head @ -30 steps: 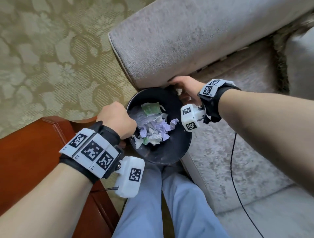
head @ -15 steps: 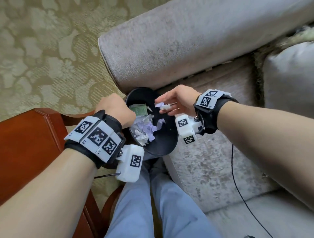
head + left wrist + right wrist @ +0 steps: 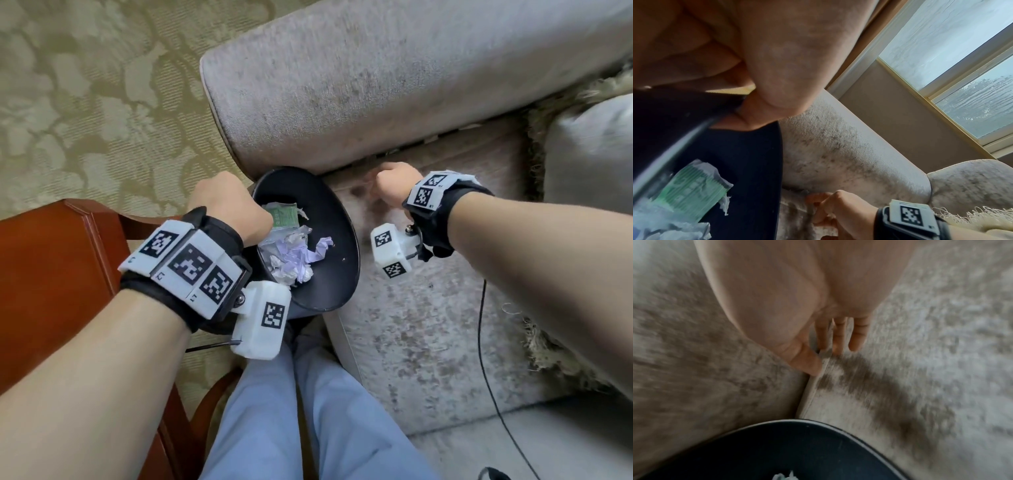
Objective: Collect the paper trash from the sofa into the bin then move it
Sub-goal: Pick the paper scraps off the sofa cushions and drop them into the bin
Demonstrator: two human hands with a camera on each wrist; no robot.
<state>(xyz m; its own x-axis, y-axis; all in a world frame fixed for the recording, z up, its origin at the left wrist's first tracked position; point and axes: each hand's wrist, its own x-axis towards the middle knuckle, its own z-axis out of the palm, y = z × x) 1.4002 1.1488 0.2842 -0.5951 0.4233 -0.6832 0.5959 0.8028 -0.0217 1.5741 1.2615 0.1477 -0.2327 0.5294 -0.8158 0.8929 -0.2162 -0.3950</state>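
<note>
Bin (image 3: 329,219): light, rigid; rim is gripped by left hand (image 3: 228,208).
Paper (image 3: 294,255): crumpled, soft, easily pinched.
Right hand (image 3: 394,183): fingers extended, empty, at sofa (image 3: 394,85) crease.

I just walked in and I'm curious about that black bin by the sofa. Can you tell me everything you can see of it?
The bin is round, black and smooth, perhaps plastic, with a thin rim and an open top. It sits tilted between the sofa armrest and the seat cushion. Inside lie crumpled white and lilac paper scraps and a green printed wrapper. The left hand grips its rim; the right hand is beside it, not touching.
</note>
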